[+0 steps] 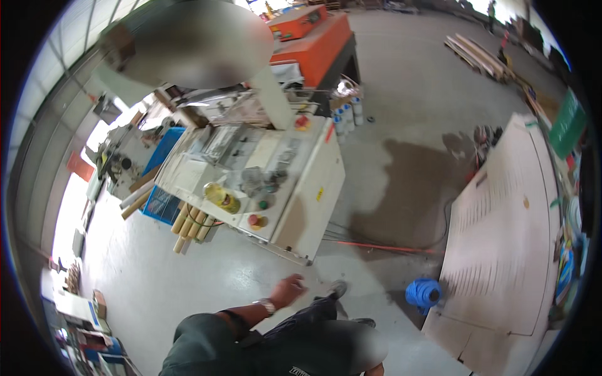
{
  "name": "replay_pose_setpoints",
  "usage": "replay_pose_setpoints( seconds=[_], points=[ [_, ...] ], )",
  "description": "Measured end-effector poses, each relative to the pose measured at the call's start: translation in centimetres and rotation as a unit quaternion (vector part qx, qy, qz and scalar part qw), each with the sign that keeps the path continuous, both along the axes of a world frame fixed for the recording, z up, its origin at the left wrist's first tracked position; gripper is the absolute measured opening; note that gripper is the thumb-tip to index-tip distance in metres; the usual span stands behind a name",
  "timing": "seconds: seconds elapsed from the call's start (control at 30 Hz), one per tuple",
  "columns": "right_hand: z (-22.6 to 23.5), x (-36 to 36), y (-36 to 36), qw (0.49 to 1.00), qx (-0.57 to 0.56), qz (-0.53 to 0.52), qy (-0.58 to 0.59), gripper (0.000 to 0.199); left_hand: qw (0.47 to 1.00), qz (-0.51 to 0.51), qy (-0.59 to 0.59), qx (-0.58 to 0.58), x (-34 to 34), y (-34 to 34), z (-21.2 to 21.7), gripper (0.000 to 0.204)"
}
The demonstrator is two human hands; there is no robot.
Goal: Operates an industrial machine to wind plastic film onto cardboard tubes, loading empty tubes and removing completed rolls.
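Note:
My left hand [290, 290] hangs out in front of my body over the grey concrete floor [188, 282]. Its fingers are loosely apart and it holds nothing. A metal watch [268, 306] sits on that wrist, and the sleeve behind it is dark green. A dark shoe [338, 289] shows just right of the hand. The nearest object is a white machine cabinet [307, 200] with red and green buttons [254, 219] and a yellow bottle [221, 197] on top. My right hand is out of view.
Wooden rods [188, 227] lean by a blue crate [160, 203] left of the cabinet. A large pale board stack [501, 238] lies at the right, with a blue coil [423, 292] at its corner. A red rod [389, 247] lies on the floor. An orange machine [320, 44] stands behind.

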State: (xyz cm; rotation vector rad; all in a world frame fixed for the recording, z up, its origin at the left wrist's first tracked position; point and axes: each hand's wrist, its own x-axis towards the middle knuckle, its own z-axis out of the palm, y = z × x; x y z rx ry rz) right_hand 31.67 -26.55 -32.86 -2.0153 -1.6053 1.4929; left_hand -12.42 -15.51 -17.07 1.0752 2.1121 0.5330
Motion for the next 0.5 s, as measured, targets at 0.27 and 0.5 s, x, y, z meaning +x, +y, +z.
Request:
replay_pose_setpoints(
  seconds=[0.27, 0.5],
  points=[
    [0.2, 0.5, -2.5, 0.996, 0.065, 0.048, -0.034, 0.05, 0.849, 0.378, 0.126, 0.348, -23.0, -4.6, 4.5, 0.09],
    [0.6, -5.5, -5.0, 0.954, -0.131, -0.269, 0.027, 0.046, 0.852, 0.223, -0.031, 0.472, -32.0, 4.5, 3.4, 0.105]
  ],
)
